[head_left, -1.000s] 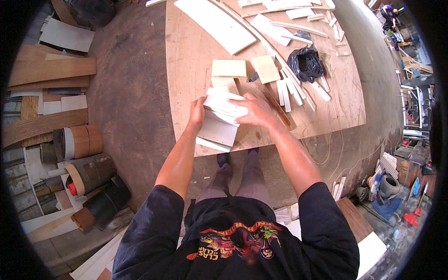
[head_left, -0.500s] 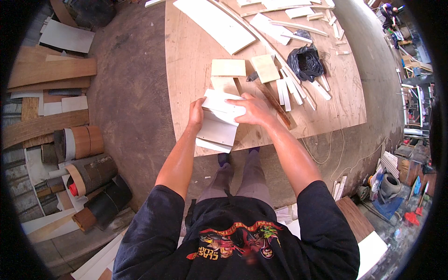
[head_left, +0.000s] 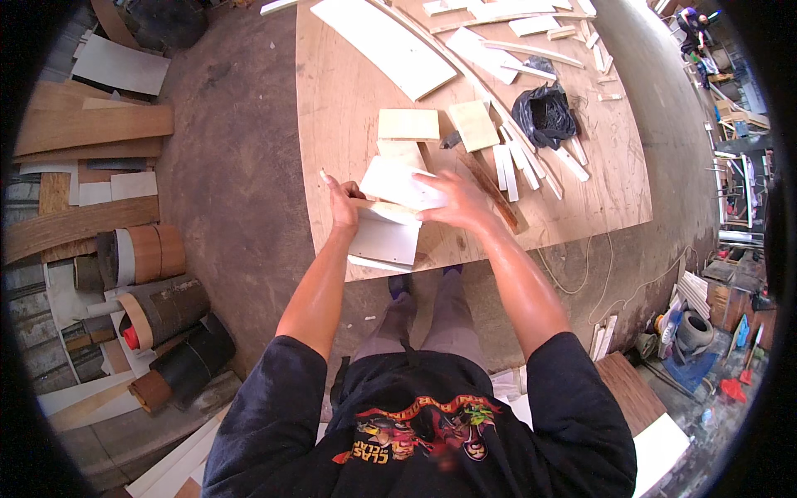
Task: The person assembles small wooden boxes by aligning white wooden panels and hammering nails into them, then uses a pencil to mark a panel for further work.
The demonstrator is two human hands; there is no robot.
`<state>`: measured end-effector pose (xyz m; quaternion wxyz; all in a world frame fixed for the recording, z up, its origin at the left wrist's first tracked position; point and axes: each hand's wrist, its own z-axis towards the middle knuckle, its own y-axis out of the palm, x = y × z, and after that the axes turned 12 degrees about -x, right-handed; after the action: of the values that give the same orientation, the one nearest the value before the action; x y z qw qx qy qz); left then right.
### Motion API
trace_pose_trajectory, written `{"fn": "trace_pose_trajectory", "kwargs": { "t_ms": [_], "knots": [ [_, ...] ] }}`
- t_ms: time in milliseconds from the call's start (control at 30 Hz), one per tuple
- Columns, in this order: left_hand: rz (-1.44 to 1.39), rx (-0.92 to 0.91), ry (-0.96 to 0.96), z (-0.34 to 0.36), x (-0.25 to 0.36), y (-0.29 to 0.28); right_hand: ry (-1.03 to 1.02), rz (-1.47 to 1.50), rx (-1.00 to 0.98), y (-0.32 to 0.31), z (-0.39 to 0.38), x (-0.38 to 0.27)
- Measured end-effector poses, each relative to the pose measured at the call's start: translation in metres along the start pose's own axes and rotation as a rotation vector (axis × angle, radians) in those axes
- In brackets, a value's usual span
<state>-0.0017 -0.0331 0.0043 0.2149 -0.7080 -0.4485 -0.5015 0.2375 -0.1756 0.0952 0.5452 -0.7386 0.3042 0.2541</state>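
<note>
At the near edge of the plywood table, I handle short white boards. My right hand, slightly blurred, grips the right edge of the upper white board, which is tilted. My left hand is at the left side, its thumb sticking up off the board and its fingers curled round the edge of the lower white board. A pale raw wood edge shows between the two boards. Just beyond them lie a yellowish wood block and a second yellowish block.
The plywood table also carries a long white board, several white strips, a dark brown strip and a black plastic bag. Rolls of sheet material lie on the left. A cord runs across the floor at right.
The upper white board has tilted and shifted slightly right with my right hand, uncovering a pale wood edge. My left thumb has lifted off the board.
</note>
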Motion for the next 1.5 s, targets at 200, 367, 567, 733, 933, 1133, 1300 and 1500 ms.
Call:
{"fn": "trace_pose_trajectory", "kwargs": {
  "t_ms": [200,367,567,733,933,1133,1300,1500],
  "knots": [
    [-0.087,0.118,0.115,-0.006,0.026,-0.008,0.246,-0.225,0.240,0.021,-0.043,0.046],
    [-0.053,0.107,0.149,-0.006,0.034,-0.005,0.404,-0.350,0.249,0.056,-0.056,0.062],
    [-0.040,0.079,0.248,-0.008,0.033,0.001,0.109,-0.009,0.324,0.050,-0.028,0.006],
    [0.005,-0.027,0.235,-0.003,0.026,-0.011,-0.063,0.250,0.293,0.060,0.002,-0.018],
    [0.252,-0.039,-0.109,-0.045,0.033,0.008,-0.046,0.341,0.371,0.065,-0.003,-0.008],
    [0.214,0.019,-0.086,-0.043,0.013,0.010,0.055,0.109,0.423,0.055,-0.024,0.017],
    [0.236,0.072,-0.131,-0.048,0.016,0.021,0.384,-0.396,0.273,0.063,-0.048,0.043],
    [0.278,0.044,-0.126,-0.042,0.026,0.032,0.401,-0.550,0.290,0.070,-0.054,0.058]
  ]
}}
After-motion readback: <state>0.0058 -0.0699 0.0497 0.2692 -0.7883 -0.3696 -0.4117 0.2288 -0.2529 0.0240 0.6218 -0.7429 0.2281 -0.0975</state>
